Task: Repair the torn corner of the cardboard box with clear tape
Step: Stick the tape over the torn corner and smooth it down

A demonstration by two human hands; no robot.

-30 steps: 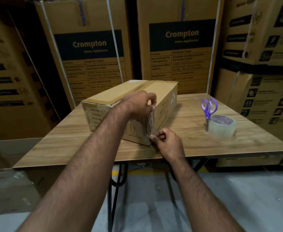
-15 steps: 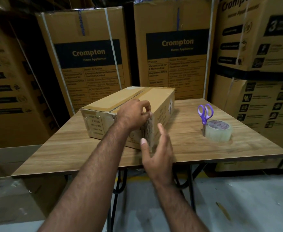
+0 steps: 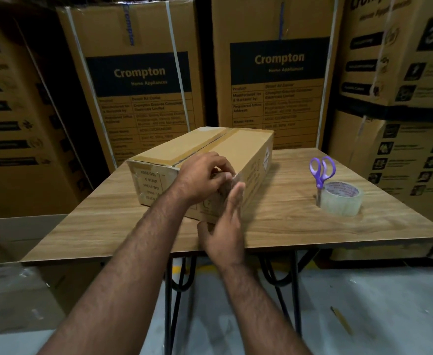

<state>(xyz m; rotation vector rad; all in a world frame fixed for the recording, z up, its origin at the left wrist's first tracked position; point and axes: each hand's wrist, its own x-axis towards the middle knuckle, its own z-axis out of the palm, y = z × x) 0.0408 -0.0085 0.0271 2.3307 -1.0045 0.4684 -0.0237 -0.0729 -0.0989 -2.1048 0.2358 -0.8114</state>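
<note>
A long brown cardboard box [image 3: 238,149] lies on the wooden table [image 3: 287,226], its near right corner pointing at me. My left hand [image 3: 202,179] rests on the top of that corner, fingers curled and pressing a strip of clear tape [image 3: 235,178] there. My right hand [image 3: 225,226] lies flat against the corner's vertical edge, fingers straight and pointing up, palm on the box. The corner itself is mostly hidden by both hands. A roll of clear tape [image 3: 342,199] sits at the right of the table.
Purple-handled scissors [image 3: 321,170] stand point-down beside the tape roll. Tall printed cartons [image 3: 138,80] are stacked close behind and on both sides of the table. An open carton [image 3: 18,242] sits low at the left. Black metal table legs [image 3: 170,290] stand below.
My right hand left the lower corner, opened, and now lies flat higher against the corner edge. My left hand stayed pressing on the top of the corner. The view shifted slightly.
</note>
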